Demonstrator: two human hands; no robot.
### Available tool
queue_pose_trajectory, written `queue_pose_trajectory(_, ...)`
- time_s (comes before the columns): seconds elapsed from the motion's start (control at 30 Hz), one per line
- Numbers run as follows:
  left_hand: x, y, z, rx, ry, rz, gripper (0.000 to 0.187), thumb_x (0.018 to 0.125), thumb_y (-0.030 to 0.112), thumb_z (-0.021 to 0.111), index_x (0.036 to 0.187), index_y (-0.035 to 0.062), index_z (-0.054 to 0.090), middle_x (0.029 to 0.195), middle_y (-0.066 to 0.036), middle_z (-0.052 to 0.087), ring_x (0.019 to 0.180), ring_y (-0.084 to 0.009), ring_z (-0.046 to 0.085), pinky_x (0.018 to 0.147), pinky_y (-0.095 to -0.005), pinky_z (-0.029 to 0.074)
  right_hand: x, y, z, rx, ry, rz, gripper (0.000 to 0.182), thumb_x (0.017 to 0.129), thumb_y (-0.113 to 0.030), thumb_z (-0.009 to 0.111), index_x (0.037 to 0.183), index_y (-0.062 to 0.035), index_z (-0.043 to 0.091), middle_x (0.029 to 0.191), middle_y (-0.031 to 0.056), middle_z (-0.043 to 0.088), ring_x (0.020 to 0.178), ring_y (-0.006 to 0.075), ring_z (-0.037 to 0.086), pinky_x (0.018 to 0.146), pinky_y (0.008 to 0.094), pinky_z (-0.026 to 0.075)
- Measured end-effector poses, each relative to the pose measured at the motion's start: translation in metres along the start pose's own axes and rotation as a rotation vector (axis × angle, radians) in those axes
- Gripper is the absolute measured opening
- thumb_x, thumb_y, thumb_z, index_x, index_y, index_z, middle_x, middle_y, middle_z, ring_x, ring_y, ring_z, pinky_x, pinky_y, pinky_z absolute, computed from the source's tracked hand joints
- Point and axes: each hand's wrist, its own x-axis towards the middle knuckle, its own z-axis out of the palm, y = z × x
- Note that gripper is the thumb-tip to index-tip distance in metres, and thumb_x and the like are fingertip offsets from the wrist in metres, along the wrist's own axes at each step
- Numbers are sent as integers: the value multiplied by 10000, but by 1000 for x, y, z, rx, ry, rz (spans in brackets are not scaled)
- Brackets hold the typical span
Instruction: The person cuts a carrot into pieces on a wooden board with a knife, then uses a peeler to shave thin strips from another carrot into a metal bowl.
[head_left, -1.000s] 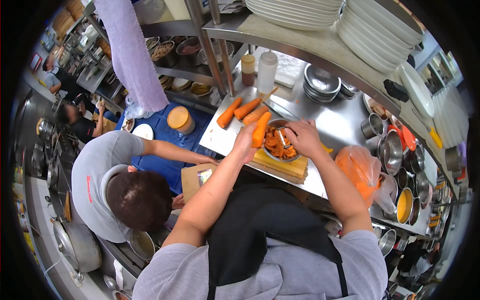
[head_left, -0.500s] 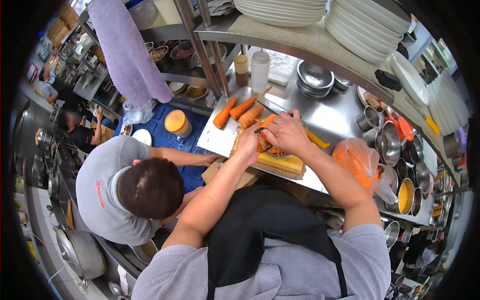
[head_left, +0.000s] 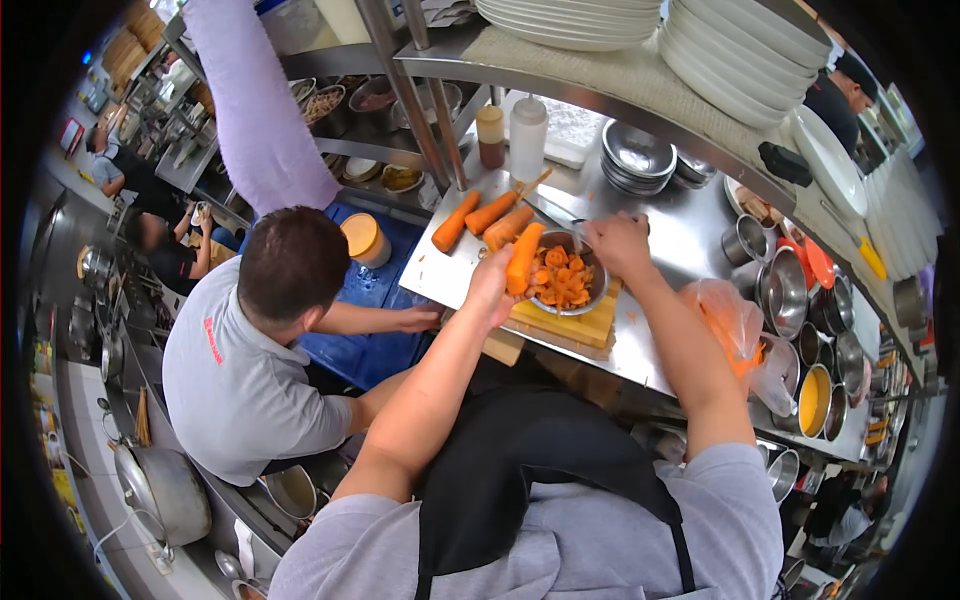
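Carrot (head_left: 523, 258) stands in the grip of your left hand (head_left: 490, 290), its free end leaning up and away from you at the left side of a metal bowl (head_left: 601, 284). Your left fingers close around its lower part. That bowl holds a heap of orange pieces (head_left: 562, 282) and sits over a yellow board (head_left: 592, 335) at the near edge of the worktop (head_left: 690, 225).

Your right hand (head_left: 617, 245) is just past the bowl's far right side, apart from the carrot, with its fingers bent. A small dark piece (head_left: 578, 221) shows beside its fingertips, but you cannot tell from this view whether the hand grips it or only passes near it.

Just past your left hand, three more carrots (head_left: 456, 222) lie side by side on the worktop. A clear bag (head_left: 722, 312) with orange contents rests to the right of your right forearm, and a co-worker's hand (head_left: 421, 318) is low on the left, near your left forearm.

Judging by the heap, the step in hand looks like working on one carrot over the bowl. Any next stroke would call for a firm left grip and fingers well clear of a tool's path.
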Motion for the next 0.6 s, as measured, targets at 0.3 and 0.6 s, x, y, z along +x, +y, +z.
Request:
queue_pose_trajectory(0.3,7,-26,5,67,98,38,332,1066,293,363,1135,41,568,924,-85,638,771,-211,613,583,-372,462,-36,-76,-44,131,131,-359,291,924,-373,602,791,-152,736,823,10,680,879,218,612,891,479,369)
queue_pose_trajectory(0.6,-5,-27,2,56,50,4,355,1064,292,358,1179,28,564,894,-96,632,735,-201,590,557,-351,440,-34,-68,-23,209,115,-456,252,918,-328,611,777,-142,707,794,19,637,867,231,595,895,490,375)
